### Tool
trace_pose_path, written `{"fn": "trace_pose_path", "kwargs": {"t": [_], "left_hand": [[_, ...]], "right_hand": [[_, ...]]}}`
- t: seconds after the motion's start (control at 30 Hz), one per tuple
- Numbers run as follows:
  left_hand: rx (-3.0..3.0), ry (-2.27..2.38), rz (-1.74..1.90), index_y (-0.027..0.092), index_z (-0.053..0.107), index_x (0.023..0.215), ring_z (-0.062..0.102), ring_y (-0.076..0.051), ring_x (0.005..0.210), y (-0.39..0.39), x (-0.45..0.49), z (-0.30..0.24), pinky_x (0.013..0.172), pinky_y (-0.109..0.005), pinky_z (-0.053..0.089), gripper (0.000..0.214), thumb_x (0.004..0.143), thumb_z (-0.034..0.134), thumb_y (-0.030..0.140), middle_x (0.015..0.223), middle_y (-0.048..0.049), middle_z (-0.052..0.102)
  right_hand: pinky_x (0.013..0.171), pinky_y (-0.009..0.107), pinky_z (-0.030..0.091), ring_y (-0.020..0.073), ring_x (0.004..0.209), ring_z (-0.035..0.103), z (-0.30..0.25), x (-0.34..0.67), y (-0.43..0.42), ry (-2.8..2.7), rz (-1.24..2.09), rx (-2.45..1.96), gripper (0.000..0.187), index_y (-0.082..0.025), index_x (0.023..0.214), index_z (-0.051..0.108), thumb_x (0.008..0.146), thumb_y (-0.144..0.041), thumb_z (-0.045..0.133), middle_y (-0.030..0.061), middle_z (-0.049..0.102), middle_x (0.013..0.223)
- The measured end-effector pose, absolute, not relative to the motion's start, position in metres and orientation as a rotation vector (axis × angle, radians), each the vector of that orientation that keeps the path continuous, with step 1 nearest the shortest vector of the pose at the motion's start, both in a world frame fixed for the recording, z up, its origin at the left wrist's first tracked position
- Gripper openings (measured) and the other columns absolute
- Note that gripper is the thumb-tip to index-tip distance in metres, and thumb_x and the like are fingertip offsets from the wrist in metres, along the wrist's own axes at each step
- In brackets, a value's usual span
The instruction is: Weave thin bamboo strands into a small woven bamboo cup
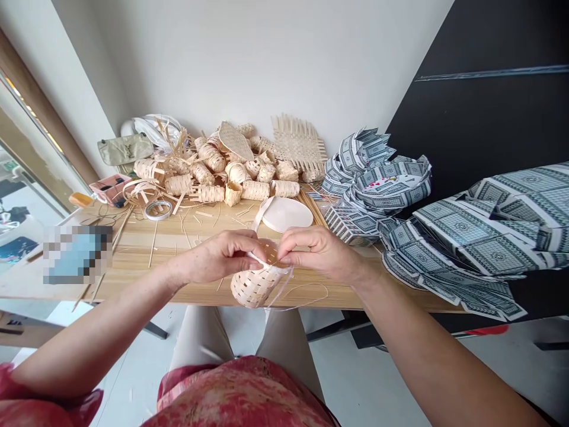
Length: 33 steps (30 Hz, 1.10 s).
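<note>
- First, a roll of tape (pixel 158 209) lies on the tabletop (pixel 178 290) at ten o'clock from the basket, with a heap of woven bamboo pieces (pixel 208 172) at eleven.
- The left hand (pixel 217 258) grips the rim of a small woven basket (pixel 254 286), held over the tabletop's front edge.
- The right hand (pixel 317 252) pinches a pale strip (pixel 267 261) against that rim.
- A white oval disc (pixel 288 214) lies at one o'clock.
- Folded paper printed like playing-card backs (pixel 484 237) spreads at three o'clock.
</note>
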<state>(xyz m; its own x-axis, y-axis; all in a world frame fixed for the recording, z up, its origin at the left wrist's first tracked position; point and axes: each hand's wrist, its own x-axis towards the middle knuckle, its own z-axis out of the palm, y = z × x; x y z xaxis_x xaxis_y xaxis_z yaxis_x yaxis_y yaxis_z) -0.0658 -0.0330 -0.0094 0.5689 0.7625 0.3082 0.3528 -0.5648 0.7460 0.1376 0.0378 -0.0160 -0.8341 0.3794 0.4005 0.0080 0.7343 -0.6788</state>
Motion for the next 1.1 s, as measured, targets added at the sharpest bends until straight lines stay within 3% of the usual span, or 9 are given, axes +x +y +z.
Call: {"fn": "trace_pose_path", "kwargs": {"t": [0.13, 0.27, 0.47, 0.63, 0.77, 0.97, 1.03, 1.1], "left_hand": [[2.207, 0.921, 0.827, 0.012, 0.065, 0.081, 0.055, -0.009, 0.068, -0.032, -0.064, -0.011, 0.061, -0.018, 0.042, 0.012, 0.085, 0.054, 0.017, 0.074, -0.0024, 0.057], [2.342, 0.967, 0.872, 0.014, 0.064, 0.086, 0.057, -0.01, 0.074, -0.034, -0.067, -0.012, 0.065, -0.019, 0.044, 0.014, 0.087, 0.051, 0.017, 0.082, -0.0044, 0.059], [2.612, 1.128, 0.885, 0.015, 0.059, 0.109, 0.059, -0.013, 0.082, -0.041, -0.072, -0.009, 0.071, -0.023, 0.047, 0.023, 0.089, 0.048, 0.018, 0.09, -0.007, 0.061], [2.632, 1.156, 0.926, 0.016, 0.061, 0.108, 0.06, -0.013, 0.08, -0.038, -0.071, -0.015, 0.068, -0.023, 0.048, 0.024, 0.088, 0.049, 0.021, 0.089, -0.0069, 0.061], [2.565, 1.213, 1.012, 0.017, 0.064, 0.104, 0.059, -0.012, 0.074, -0.035, -0.073, -0.019, 0.066, -0.021, 0.048, 0.022, 0.088, 0.05, 0.022, 0.085, -0.0051, 0.059], [2.513, 1.297, 1.101, 0.017, 0.064, 0.102, 0.058, -0.012, 0.073, -0.032, -0.076, -0.025, 0.064, -0.02, 0.046, 0.02, 0.086, 0.052, 0.018, 0.082, -0.0038, 0.058], [2.501, 1.346, 1.136, 0.017, 0.065, 0.1, 0.058, -0.011, 0.073, -0.031, -0.076, -0.026, 0.065, -0.02, 0.046, 0.019, 0.086, 0.053, 0.017, 0.083, -0.0037, 0.058], [2.482, 1.409, 1.175, 0.017, 0.065, 0.099, 0.059, -0.012, 0.073, -0.03, -0.075, -0.026, 0.065, -0.021, 0.046, 0.018, 0.085, 0.054, 0.017, 0.083, -0.0036, 0.059]], "right_hand": [[0.06, 0.021, 0.042, 0.0094, 0.063, 0.054, -0.014, 0.132, 0.037, -2.454, 0.807, -0.139, 0.014, -0.013, 0.069, 0.065, 0.079, -0.007, 0.058, -0.0003, 0.059, 0.065], [0.061, 0.021, 0.042, 0.0092, 0.064, 0.054, -0.004, 0.131, 0.036, -2.552, 0.683, -0.302, 0.012, -0.014, 0.077, 0.064, 0.078, -0.003, 0.059, -0.0013, 0.061, 0.069], [0.066, 0.027, 0.042, 0.0141, 0.07, 0.053, 0.0, 0.133, 0.035, -2.531, 0.128, -0.25, 0.016, -0.014, 0.074, 0.064, 0.085, -0.009, 0.054, 0.0027, 0.061, 0.071], [0.065, 0.028, 0.042, 0.0169, 0.071, 0.051, -0.002, 0.129, 0.023, -2.51, -0.109, -0.361, 0.024, -0.013, 0.071, 0.064, 0.087, -0.008, 0.047, 0.0051, 0.06, 0.069], [0.066, 0.03, 0.042, 0.0179, 0.073, 0.053, 0.0, 0.131, 0.01, -2.391, -0.048, -0.471, 0.021, -0.014, 0.073, 0.061, 0.087, -0.008, 0.047, 0.006, 0.062, 0.072], [0.057, 0.021, 0.045, 0.0105, 0.06, 0.055, -0.019, 0.13, -0.005, -2.091, 0.629, -0.65, 0.013, -0.018, 0.081, 0.057, 0.078, -0.006, 0.054, -0.0031, 0.059, 0.066], [0.057, 0.021, 0.046, 0.0114, 0.062, 0.057, -0.03, 0.13, -0.006, -2.074, 0.632, -0.694, 0.013, -0.018, 0.083, 0.057, 0.077, -0.007, 0.055, -0.0023, 0.06, 0.069], [0.064, 0.026, 0.048, 0.0143, 0.071, 0.057, -0.038, 0.129, -0.006, -2.033, 0.401, -0.704, 0.01, -0.018, 0.082, 0.058, 0.079, -0.008, 0.055, 0.0017, 0.06, 0.076]]}}
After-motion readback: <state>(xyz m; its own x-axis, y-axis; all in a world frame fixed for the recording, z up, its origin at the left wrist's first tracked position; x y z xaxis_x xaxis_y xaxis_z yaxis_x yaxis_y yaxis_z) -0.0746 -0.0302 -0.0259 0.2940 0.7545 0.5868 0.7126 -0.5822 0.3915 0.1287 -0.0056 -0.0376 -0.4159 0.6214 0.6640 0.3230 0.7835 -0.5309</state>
